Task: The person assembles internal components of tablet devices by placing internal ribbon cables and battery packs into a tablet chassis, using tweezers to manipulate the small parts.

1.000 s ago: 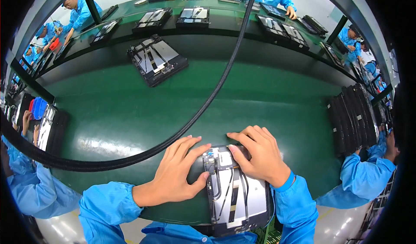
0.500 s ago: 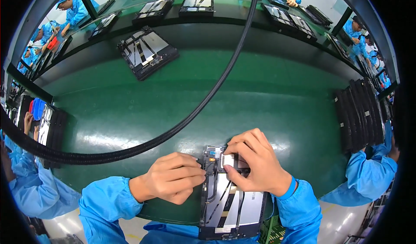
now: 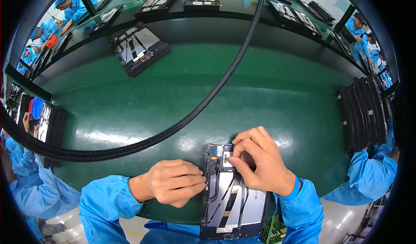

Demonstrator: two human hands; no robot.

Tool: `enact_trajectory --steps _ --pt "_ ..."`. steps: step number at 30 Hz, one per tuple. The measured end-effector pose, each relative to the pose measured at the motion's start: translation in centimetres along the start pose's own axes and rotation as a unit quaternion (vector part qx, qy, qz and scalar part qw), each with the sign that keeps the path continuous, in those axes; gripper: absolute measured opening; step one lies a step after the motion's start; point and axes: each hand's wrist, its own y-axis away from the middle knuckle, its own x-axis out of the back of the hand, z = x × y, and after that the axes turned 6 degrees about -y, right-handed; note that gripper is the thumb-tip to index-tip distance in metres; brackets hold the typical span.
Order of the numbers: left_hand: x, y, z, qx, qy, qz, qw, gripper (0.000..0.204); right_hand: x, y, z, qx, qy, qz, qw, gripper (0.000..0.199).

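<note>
Under my right hand point(image 3: 260, 164) lies one opened tablet point(image 3: 232, 196) at the near edge of the green surface point(image 3: 260, 88); my thumb and forefinger pinch narrowly on a small part near its top end. My left hand point(image 3: 175, 182) is curled shut, knuckles touching the tablet's left edge. Farther off, I count one more opened tablet point(image 3: 139, 47) and one thick black hose point(image 3: 208, 92).

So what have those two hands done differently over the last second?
The left hand, first spread flat on the opened device, has curled into a fist at its left edge. The right hand has drawn its fingers together and pinches near the top. The device, black cable and green table look unchanged.
</note>
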Motion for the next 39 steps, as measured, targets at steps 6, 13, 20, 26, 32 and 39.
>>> enact_trajectory --steps 6,13,20,26,32,39 --pt "-0.9 -0.6 0.0 0.0 0.001 0.005 1.0 0.025 0.9 0.4 -0.1 -0.006 0.005 -0.016 1.0 0.017" --pt "-1.8 -1.4 0.1 -0.027 -0.008 -0.006 1.0 0.023 1.4 1.0 1.1 -0.011 0.029 -0.023 0.999 0.019" --pt "-2.4 -2.4 0.2 -0.053 -0.02 -0.029 0.998 0.015 1.8 1.6 2.2 -0.011 0.013 0.006 1.0 0.016" --pt "-2.7 -3.7 0.1 -0.128 -0.103 -0.055 0.985 0.013 2.7 2.2 2.8 -0.018 -0.013 0.01 1.0 0.016" --pt "-3.6 -4.8 -0.1 -0.133 -0.091 -0.068 0.985 0.013 3.8 2.3 3.2 -0.023 -0.053 0.008 0.998 0.015" --pt "-5.0 -5.5 -0.7 -0.115 -0.092 -0.046 0.988 0.012 5.9 2.7 2.9 -0.078 -0.057 -0.073 0.993 0.013"
